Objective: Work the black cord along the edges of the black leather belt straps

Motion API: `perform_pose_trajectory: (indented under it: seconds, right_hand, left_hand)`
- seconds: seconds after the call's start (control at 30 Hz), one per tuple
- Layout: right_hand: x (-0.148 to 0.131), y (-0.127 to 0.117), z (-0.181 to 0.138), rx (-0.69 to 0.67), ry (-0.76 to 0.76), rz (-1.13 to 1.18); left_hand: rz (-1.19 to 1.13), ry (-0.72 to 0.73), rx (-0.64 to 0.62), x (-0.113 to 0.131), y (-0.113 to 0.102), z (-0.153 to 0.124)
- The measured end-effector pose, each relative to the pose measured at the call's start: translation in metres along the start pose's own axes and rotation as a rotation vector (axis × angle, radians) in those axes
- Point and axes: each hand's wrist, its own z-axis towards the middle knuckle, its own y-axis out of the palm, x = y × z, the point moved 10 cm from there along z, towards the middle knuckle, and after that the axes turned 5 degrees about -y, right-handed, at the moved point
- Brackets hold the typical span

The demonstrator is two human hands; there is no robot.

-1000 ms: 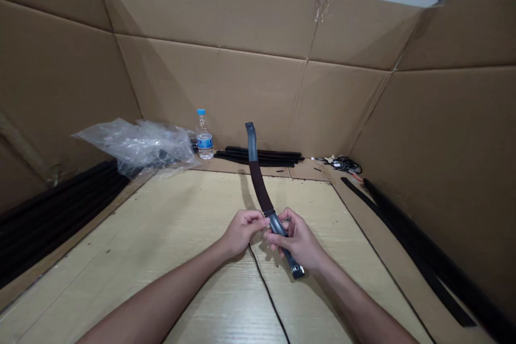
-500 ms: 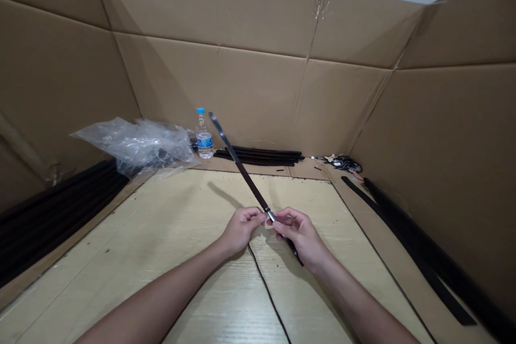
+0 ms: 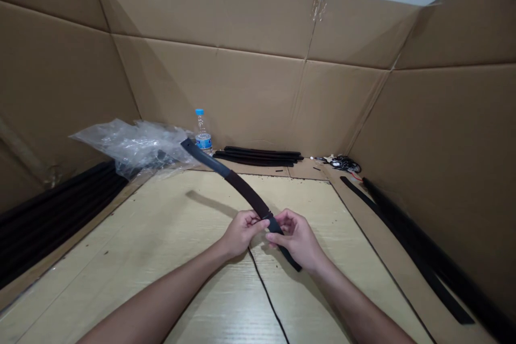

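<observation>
Left hand (image 3: 242, 232), right hand (image 3: 301, 239): grip pinching curved black strip with brown middle (image 3: 246, 192) over centre of pale wooden surface (image 3: 149, 236). Slack grip might loosen thin dark cord (image 3: 265, 288) trailing toward near edge.

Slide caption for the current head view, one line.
Right hand grips a curved, brown-centred strip over a wood-grain board; left hand at its edge, dark cord below.

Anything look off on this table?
Minor clutter: dark specks dot the tabletop, and wires lie tangled in the far right corner. The plastic bag sits crumpled beside the bottle. No spill shows, and the held strip has no obvious damage.
</observation>
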Motion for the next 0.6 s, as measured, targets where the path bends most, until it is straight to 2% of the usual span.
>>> perform_pose_trajectory:
  seconds: [0.1, 0.23, 0.4, 0.6]
  right_hand:
    - [-0.001, -0.001, -0.002, -0.006, -0.015, -0.046]
    - [-0.013, -0.003, -0.003, -0.032, -0.131, -0.237]
    - [-0.019, -0.007, -0.005, -0.003, -0.181, -0.36]
    - [-0.031, -0.01, -0.009, 0.067, -0.269, -0.521]
  left_hand:
    - [-0.016, -0.013, 0.032, -0.004, -0.002, 0.001]
    - [-0.089, -0.021, 0.045, -0.008, -0.002, 0.003]
    - [-0.095, -0.032, 0.145, -0.012, -0.01, 0.002]
    - [-0.109, 0.008, 0.117, -0.001, -0.002, 0.002]
